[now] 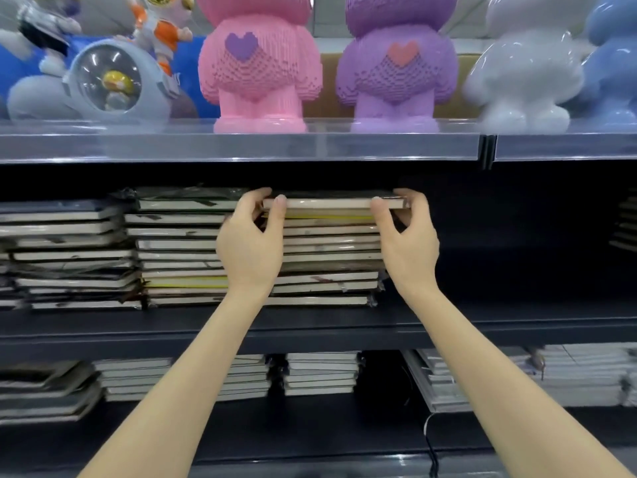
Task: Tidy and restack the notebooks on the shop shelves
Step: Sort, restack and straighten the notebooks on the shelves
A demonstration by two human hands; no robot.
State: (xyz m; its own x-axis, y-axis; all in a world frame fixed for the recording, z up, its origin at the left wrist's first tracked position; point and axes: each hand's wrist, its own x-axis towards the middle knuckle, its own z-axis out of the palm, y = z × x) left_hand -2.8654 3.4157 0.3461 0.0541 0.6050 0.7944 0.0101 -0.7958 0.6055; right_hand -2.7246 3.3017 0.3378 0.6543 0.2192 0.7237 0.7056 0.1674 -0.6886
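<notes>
Both forearms reach in | left hand (250, 246) and right hand (408, 243) pinch ends of top notebook (329, 202) | sits atop middle-shelf stack (327, 263) | step: squaring top book | next likely: align edges, let go

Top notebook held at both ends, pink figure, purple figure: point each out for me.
top notebook (329, 203): head view, middle of its pale page edge.
pink figure (258, 84): head view, body below the purple heart.
purple figure (396, 88): head view, body below the pink heart.
</notes>
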